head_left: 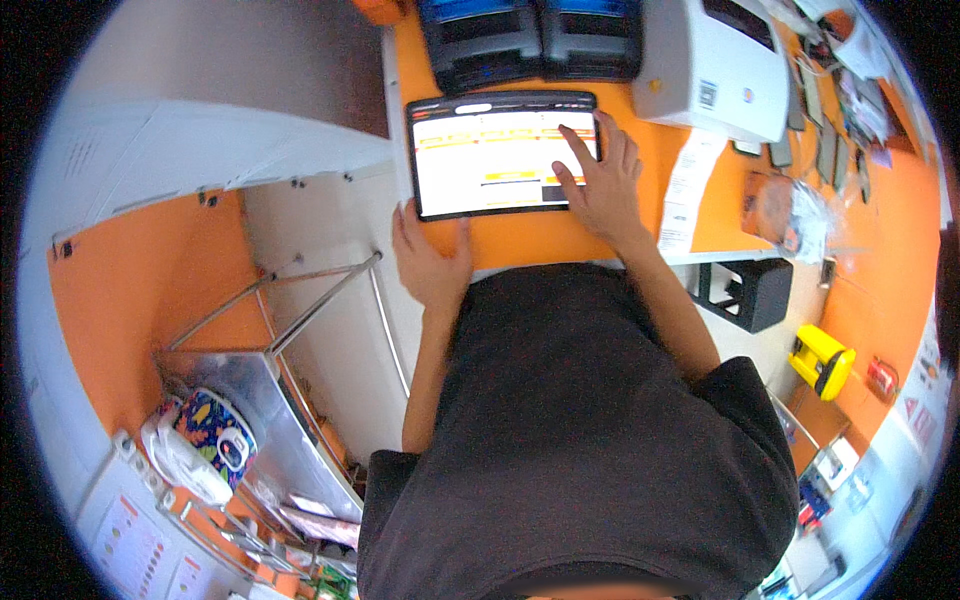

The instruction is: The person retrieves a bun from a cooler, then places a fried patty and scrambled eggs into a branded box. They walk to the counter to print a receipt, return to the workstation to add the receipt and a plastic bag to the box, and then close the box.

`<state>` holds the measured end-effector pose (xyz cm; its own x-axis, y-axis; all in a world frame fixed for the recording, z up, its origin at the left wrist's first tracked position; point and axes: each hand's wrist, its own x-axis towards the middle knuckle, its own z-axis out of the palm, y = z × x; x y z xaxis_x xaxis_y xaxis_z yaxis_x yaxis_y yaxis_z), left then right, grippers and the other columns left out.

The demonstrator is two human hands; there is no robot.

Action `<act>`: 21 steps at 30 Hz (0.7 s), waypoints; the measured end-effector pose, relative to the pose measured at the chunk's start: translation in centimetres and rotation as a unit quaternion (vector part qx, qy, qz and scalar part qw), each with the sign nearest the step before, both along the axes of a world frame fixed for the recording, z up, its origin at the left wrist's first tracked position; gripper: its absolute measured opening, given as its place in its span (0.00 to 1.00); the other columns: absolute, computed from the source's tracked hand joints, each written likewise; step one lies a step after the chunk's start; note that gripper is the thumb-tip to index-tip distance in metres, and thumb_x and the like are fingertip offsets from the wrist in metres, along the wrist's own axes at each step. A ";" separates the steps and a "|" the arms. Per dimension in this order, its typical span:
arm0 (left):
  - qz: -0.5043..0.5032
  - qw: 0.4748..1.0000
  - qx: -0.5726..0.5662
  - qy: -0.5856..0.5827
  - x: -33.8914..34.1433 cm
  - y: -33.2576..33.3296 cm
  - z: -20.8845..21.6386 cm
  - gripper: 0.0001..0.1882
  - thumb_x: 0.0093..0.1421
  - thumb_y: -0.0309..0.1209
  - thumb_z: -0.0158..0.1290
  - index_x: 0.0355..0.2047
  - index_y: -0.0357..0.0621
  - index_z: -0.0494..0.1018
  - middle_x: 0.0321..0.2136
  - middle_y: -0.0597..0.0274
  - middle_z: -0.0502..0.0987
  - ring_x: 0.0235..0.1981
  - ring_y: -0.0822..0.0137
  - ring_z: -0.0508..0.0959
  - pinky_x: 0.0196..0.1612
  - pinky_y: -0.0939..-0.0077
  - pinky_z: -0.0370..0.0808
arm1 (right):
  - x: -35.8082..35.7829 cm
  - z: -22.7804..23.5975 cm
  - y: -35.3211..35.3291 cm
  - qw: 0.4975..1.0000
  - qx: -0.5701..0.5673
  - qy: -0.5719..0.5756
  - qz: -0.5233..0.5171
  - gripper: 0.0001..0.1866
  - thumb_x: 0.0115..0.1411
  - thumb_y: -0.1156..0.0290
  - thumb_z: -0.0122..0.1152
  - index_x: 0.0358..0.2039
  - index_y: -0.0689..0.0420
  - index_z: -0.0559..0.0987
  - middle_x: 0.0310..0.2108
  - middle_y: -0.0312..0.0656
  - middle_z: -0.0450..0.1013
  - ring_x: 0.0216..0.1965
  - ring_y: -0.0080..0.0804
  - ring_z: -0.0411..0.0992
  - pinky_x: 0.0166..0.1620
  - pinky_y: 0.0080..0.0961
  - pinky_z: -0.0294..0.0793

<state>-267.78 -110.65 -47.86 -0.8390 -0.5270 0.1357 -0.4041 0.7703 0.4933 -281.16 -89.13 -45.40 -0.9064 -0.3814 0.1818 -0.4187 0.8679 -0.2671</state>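
A tablet-like touchscreen (480,160) with a black frame and a bright white and orange display lies on the orange counter (530,235) in front of me. Over its right side reaches my right hand (605,185), index finger extended at the upper right of the screen and the other fingers apart; I cannot tell whether the fingertip touches the glass. My left hand (433,262) rests at the lower left corner of the screen, by the counter's front edge, thumb and fingers spread and nothing in them.
Two dark devices (540,40) with blue tops stand behind the screen. To their right is a white printer-like machine (715,70), with a long paper strip (690,185) below it. A clear plastic bag (805,220) lies farther right. A metal-railed stand (275,340) is at lower left.
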 end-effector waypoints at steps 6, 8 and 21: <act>0.012 1.000 0.027 -0.003 -0.2 0.2 0.3 0.39 0.58 0.48 0.62 0.63 0.38 0.64 0.62 0.39 0.65 0.61 0.40 0.69 0.61 0.53 0.69 | 2.1 1.5 4.6 0.972 -0.185 0.062 -0.131 0.22 0.62 0.65 0.64 0.54 0.60 0.73 0.54 0.51 0.65 0.54 0.49 0.64 0.57 0.46 0.63; 0.007 1.000 0.021 -0.001 -0.1 0.2 0.3 0.40 0.58 0.49 0.61 0.63 0.37 0.63 0.62 0.38 0.65 0.61 0.40 0.68 0.61 0.52 0.69 | 2.5 1.4 6.6 0.951 -0.220 0.072 -0.203 0.21 0.63 0.65 0.63 0.54 0.61 0.73 0.52 0.51 0.66 0.52 0.47 0.65 0.55 0.43 0.65; -0.019 0.999 0.031 0.013 0.8 -0.3 -0.4 0.40 0.62 0.51 0.58 0.64 0.36 0.61 0.62 0.29 0.63 0.63 0.33 0.64 0.65 0.47 0.63 | 1.7 1.8 12.7 0.855 -0.362 0.112 -0.354 0.23 0.65 0.62 0.63 0.54 0.61 0.72 0.50 0.45 0.70 0.49 0.36 0.68 0.45 0.34 0.70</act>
